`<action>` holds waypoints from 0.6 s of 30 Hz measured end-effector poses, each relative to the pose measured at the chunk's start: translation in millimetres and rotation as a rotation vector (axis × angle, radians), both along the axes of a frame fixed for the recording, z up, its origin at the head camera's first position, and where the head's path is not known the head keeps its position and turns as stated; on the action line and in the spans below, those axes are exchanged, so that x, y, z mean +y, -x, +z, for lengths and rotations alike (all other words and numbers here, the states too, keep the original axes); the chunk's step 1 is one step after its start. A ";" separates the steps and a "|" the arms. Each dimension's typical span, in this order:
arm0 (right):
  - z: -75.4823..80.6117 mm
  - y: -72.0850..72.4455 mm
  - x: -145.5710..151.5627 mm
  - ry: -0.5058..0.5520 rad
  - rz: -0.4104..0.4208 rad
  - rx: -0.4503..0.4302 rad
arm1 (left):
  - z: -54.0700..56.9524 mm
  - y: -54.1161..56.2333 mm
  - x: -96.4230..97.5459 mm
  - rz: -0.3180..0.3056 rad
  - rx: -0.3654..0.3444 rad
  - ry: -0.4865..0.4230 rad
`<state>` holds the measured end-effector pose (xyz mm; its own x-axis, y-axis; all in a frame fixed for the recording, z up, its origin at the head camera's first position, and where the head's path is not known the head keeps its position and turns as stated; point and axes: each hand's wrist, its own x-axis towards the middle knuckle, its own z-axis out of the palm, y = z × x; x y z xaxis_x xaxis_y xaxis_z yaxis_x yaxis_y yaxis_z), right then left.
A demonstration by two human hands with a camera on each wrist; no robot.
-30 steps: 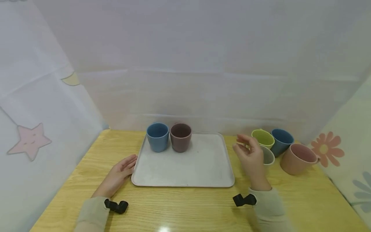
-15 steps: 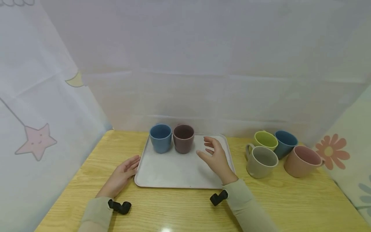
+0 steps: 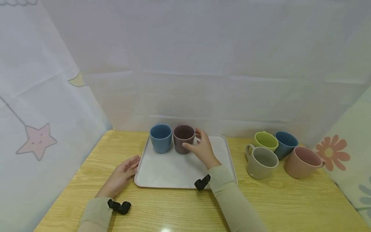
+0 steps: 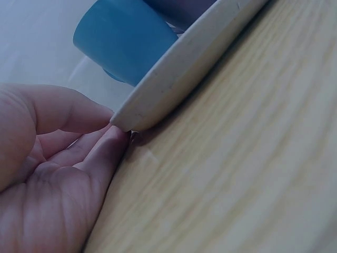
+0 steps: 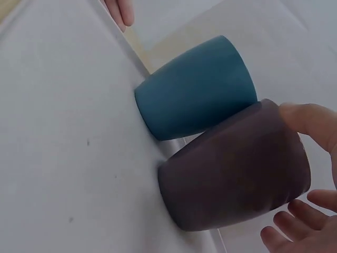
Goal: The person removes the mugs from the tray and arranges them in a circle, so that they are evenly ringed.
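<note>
My left hand (image 3: 120, 175) lies at the left edge of the white tray (image 3: 162, 175), its extended fingers touching the rim; the left wrist view shows the fingertips against that edge. Over the tray, my right hand (image 3: 203, 149) is at the right side of a purple-brown mug (image 3: 180, 145). In the right wrist view its thumb (image 5: 310, 118) meets the mug near the rim, while the other fingers spread loosely beside the far side. A blue mug (image 3: 161, 143) stands upright just left of the purple-brown one. Both are at the tray's back left.
Right of the tray, a grey mug (image 3: 261, 164), a green mug (image 3: 268, 140), a darker blue mug (image 3: 282, 149) and a pink mug (image 3: 298, 167) stand grouped on the wooden table (image 3: 162, 209). A pale cloth (image 3: 185, 80) hangs behind the table.
My right hand has moved left from beside the grey mug, across the tray, to the purple-brown mug. My left hand stays at the tray edge.
</note>
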<state>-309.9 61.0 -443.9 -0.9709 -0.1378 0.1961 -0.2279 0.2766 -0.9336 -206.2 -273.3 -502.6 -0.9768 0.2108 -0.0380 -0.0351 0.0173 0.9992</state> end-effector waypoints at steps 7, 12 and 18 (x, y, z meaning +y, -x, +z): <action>8.5 11.3 -11.3 -0.013 -0.015 -0.068 | 2.0 -0.3 0.5 0.001 -0.002 0.004; 10.7 14.7 -15.9 -0.005 -0.029 -0.118 | 3.0 -0.5 -0.6 0.007 -0.009 0.008; 7.9 16.6 -18.8 -0.029 -0.045 -0.093 | 4.1 -1.1 -1.1 0.003 -0.010 0.013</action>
<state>-326.5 42.2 -436.0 -0.9900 -0.0983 0.1013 -0.1273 0.3120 -0.9415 -205.1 -274.4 -498.5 -0.9771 0.2068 -0.0510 -0.0456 0.0305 0.9985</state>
